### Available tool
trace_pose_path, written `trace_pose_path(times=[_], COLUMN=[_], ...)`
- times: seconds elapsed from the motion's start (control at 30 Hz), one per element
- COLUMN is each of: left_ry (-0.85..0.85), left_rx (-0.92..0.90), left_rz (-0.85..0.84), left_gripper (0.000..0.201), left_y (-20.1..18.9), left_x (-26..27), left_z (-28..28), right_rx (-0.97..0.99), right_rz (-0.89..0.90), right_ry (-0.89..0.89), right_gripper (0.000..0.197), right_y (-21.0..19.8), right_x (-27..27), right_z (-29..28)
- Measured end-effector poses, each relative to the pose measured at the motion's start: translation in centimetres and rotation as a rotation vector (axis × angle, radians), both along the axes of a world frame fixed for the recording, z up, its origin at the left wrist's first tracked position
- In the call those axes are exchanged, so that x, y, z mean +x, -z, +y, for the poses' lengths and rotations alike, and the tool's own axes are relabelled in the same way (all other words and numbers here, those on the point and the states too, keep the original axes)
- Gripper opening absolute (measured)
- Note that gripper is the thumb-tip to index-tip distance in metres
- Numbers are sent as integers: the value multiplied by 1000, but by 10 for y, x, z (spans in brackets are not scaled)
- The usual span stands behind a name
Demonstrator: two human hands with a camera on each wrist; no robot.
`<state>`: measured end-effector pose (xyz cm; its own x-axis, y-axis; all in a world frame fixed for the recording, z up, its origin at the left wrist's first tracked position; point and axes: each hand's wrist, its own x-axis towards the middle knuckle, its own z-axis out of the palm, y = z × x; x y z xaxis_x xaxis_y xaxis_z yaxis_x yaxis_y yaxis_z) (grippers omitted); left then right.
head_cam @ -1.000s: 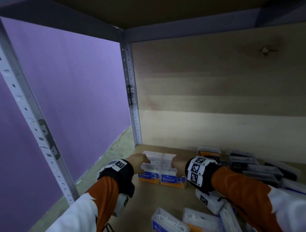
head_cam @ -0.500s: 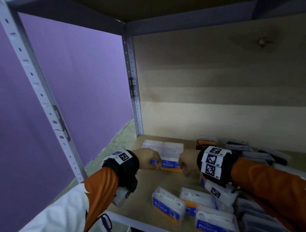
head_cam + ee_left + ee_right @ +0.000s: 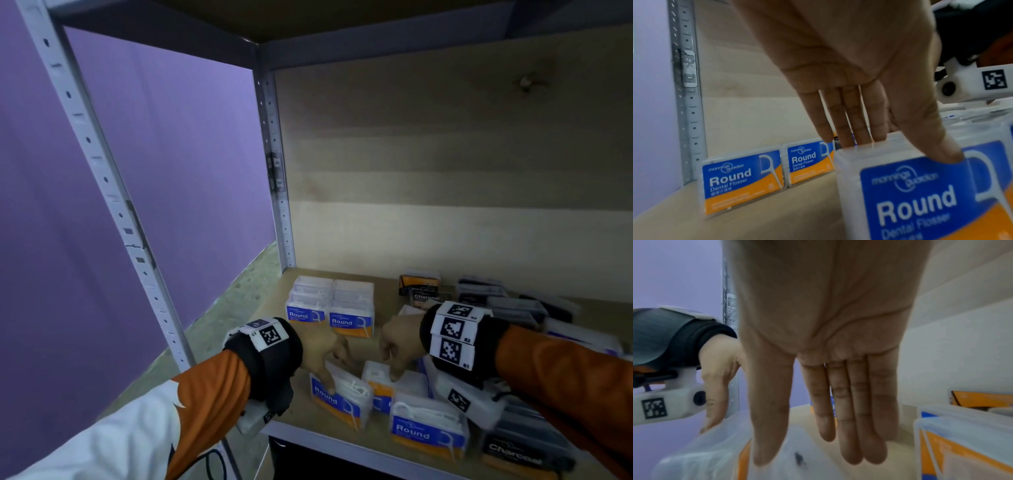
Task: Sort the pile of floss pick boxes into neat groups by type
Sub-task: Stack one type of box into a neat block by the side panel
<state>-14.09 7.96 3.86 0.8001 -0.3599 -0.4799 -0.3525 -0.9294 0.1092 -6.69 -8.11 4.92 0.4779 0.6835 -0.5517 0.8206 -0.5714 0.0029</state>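
Observation:
Neat rows of blue-and-orange Round boxes stand at the shelf's back left. Nearer the front lies a loose Round box. My left hand pinches it, thumb on the label and straight fingers behind its top edge. My right hand hovers over a second clear box with straight fingers. Its thumb touches that box's top; the fingers are past its far side. A third Round box lies in front.
Dark Charcoal boxes lie piled at the back right, and one more sits at the front right. A metal upright marks the left back corner. The shelf's front edge runs just below the loose boxes.
Both hands have left the Round boxes at the back left and come toward me, down onto the loose boxes near the shelf's front.

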Motion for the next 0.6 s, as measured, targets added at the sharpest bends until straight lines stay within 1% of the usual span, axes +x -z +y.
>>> trace_pose_path(times=[0.17, 0.3, 0.43, 0.6], left_ry=[-12, -43, -106, -180], left_rx=[16, 19, -3, 14], left_rz=[-13, -27, -37, -58], left_gripper=[52, 51, 48, 44], left_y=[5, 5, 5, 3], left_x=[-7, -11, -16, -22], left_z=[0, 5, 14, 27], right_rx=[2, -8, -7, -16], right_rz=[3, -5, -48, -75], right_ry=[-10, -30, -64, -90], right_gripper=[48, 55, 62, 63], right_y=[0, 0, 2, 4], right_x=[-7, -11, -15, -20], right_z=[1, 6, 14, 25])
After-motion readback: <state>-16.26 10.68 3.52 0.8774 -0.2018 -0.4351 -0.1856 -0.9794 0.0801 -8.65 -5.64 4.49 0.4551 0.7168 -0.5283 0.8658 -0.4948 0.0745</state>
